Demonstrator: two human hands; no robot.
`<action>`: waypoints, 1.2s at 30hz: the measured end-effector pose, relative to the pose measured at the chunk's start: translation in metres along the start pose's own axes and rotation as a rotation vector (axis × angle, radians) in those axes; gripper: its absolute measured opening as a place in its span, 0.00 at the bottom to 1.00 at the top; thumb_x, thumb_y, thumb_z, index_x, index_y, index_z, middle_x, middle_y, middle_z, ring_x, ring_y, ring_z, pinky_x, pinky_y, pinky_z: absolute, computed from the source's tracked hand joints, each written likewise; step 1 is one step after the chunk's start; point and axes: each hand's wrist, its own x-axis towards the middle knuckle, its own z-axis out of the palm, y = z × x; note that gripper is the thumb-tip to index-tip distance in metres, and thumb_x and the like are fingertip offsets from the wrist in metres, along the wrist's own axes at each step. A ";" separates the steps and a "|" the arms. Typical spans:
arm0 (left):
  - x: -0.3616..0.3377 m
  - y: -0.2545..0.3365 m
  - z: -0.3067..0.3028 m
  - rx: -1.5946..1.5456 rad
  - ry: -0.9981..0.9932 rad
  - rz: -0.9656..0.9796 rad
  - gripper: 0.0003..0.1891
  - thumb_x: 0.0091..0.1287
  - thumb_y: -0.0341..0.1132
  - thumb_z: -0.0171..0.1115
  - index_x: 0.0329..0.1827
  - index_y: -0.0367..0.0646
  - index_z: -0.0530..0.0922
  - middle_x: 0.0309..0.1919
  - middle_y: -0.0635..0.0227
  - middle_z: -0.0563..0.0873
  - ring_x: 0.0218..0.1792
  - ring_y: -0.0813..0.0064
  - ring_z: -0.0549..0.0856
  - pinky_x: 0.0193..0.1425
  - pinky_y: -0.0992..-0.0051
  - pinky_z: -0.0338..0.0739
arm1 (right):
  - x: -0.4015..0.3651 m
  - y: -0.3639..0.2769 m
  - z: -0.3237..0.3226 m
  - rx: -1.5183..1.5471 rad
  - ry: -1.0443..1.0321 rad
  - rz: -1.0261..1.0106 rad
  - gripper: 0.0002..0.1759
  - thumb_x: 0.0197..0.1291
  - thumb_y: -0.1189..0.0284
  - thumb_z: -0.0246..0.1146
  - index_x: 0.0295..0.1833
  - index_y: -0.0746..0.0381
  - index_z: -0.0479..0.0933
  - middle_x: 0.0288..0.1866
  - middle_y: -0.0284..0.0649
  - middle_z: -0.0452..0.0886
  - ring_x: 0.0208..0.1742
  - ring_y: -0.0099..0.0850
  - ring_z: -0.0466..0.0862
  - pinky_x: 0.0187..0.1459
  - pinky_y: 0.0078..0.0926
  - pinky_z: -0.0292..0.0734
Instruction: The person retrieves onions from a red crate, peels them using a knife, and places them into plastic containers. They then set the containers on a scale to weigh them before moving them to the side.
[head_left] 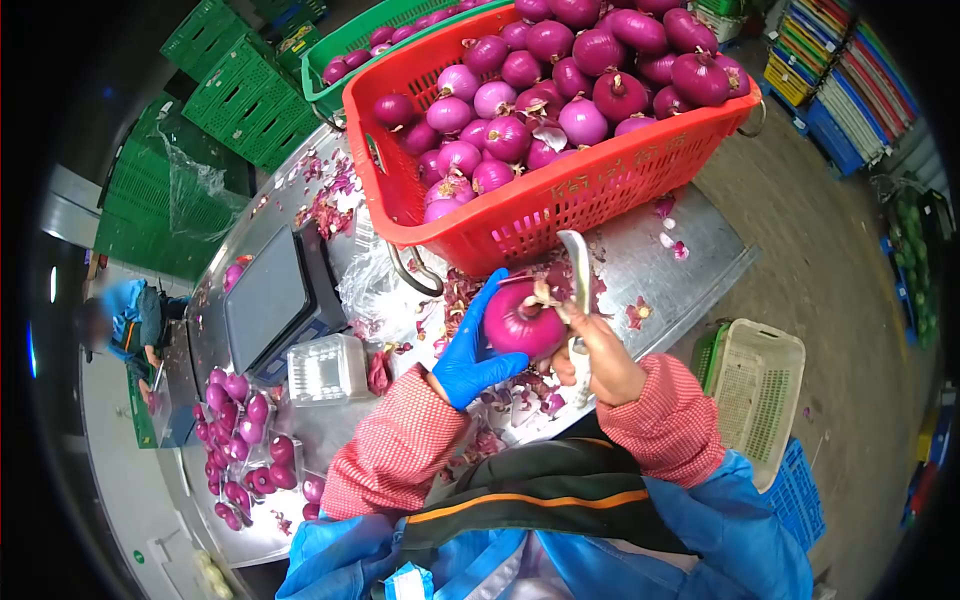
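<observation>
My left hand [466, 352], in a blue glove, is closed around a large red onion [522, 325] above the metal table. Bare, my right hand [606, 362] grips a small knife [579, 268] with a curved blade pointing up and a pale handle. The right thumb is at the dry neck of the onion, against its right side. Just beyond both hands stands a red crate [570, 215] heaped with red onions [507, 138]. Loose purple skins [465, 290] lie under and around my hands.
A scale [268, 295] and a clear plastic tub [328, 368] sit on the left. Packed onions [240, 420] lie at lower left. A green crate [325, 50] stands behind the red one. A beige basket [762, 385] is at right. Another person [135, 320] is far left.
</observation>
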 end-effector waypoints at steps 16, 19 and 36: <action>-0.017 -0.004 0.014 0.154 0.145 0.072 0.48 0.47 0.29 0.77 0.73 0.42 0.60 0.61 0.60 0.75 0.61 0.66 0.77 0.68 0.65 0.73 | -0.011 -0.025 0.026 -1.861 0.323 -0.915 0.15 0.53 0.74 0.62 0.48 0.62 0.79 0.35 0.35 0.77 0.36 0.31 0.81 0.34 0.28 0.80; -0.019 0.002 0.015 0.141 0.123 0.019 0.48 0.47 0.29 0.77 0.73 0.41 0.60 0.62 0.59 0.74 0.63 0.66 0.77 0.69 0.65 0.72 | -0.007 -0.020 0.017 -1.832 0.303 -0.918 0.14 0.53 0.74 0.61 0.47 0.61 0.79 0.35 0.36 0.77 0.35 0.32 0.82 0.34 0.29 0.80; -0.019 -0.017 0.011 0.257 0.149 0.101 0.51 0.48 0.25 0.75 0.76 0.42 0.56 0.65 0.60 0.72 0.66 0.65 0.75 0.71 0.64 0.70 | -0.015 -0.026 0.030 -0.976 -0.002 -0.530 0.11 0.60 0.70 0.69 0.38 0.66 0.76 0.30 0.41 0.79 0.33 0.29 0.80 0.36 0.29 0.74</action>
